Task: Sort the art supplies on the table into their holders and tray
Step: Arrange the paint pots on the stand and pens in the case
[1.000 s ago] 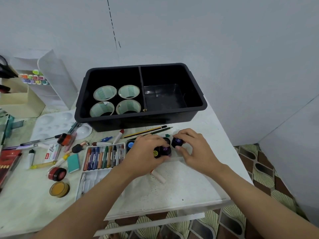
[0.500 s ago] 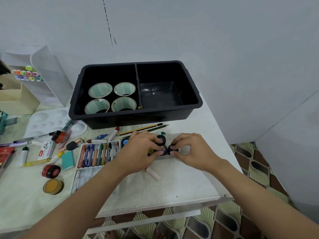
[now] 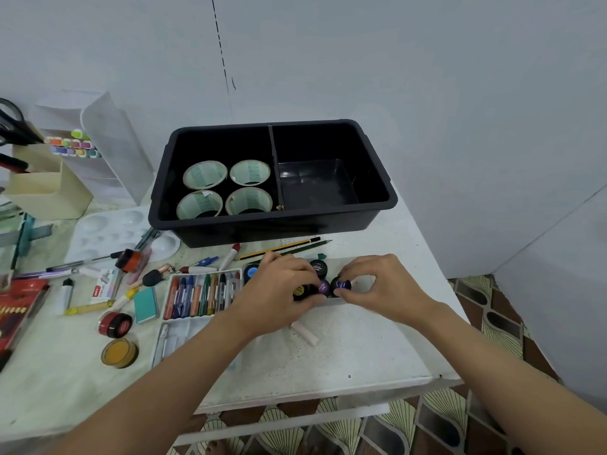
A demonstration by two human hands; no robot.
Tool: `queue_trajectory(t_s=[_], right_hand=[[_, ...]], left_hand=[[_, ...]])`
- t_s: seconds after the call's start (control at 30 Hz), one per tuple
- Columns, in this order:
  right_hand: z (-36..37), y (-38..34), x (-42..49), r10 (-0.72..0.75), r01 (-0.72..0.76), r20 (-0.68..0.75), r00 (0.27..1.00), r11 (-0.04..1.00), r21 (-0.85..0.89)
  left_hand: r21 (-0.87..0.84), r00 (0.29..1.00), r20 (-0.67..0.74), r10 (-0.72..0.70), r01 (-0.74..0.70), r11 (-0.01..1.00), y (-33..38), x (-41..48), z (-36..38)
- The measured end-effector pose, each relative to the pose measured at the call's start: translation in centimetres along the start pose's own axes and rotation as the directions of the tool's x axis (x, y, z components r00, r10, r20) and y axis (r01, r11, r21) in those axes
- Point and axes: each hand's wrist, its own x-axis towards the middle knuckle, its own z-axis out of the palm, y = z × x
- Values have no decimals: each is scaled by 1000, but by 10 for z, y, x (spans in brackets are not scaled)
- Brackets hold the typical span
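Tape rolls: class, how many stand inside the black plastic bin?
4 pale green tape rolls, all in the left compartment of the black plastic bin: back-left roll, back-right roll, front-left roll, front-right roll. None appears hidden.

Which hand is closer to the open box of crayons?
Left. The left hand lies just right of the crayon box; the right hand is farther right, beyond the paint pots.
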Motion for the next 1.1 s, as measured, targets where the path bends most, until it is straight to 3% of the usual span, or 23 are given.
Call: queue_trajectory(t_s=[0.2,0.43,0.57,0.7,0.83,0.97,1.1], right_hand=[[3,-2,-2,53,-49,-28,998,991,121],[3,-4,1,18,-19,12,1000,1000,6],[4,-5,2,10,-10,-17,1000,1000,-30],[2,-4,3,14,-14,7,1000,999,-49],[2,-1,1,24,-24,15,1000,999,-36],[2,0,3,44,-43,52,998,999,-31],[5,-2,3,78,-79,-33,996,995,-57]], left_hand=[[11,999,29,-24,23,1000,5,2,0],[30,997,45,-61,59,998,5,-2,-4],[155,994,-68,-79,89,984,14,0,-2],[235,991,-70,-117,131,963,21,-2,6],[113,973,-61,-224,230,967,18,-5,7],[182,980,-71,-186,196,964,14,-4,3],[189,981,-49,-187,193,963,17,1,3]])
